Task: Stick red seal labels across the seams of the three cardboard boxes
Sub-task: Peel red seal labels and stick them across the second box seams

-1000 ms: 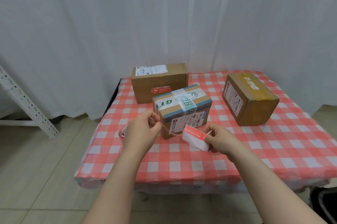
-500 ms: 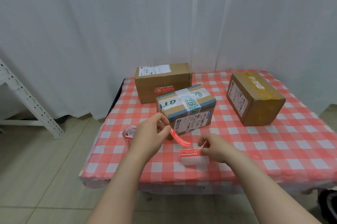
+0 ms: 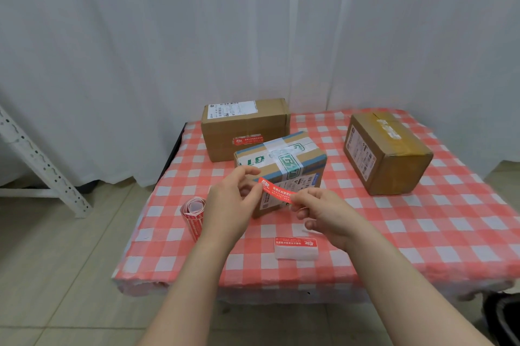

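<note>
Both hands, left (image 3: 232,199) and right (image 3: 318,212), pinch the red label (image 3: 277,191) lengthwise, just before the taped box (image 3: 281,161).

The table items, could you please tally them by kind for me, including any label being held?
Cardboard boxes: 3 (back box, middle box, right box)
Label strips on the table: 2 (curled strip, flat strip)
Peeled red label held in both hands: 1
Total: 6

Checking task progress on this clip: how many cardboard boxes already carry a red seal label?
1. Only the back-left box shows a red seal on its front face. The middle box and the right box show none, though their far sides are hidden.
</note>
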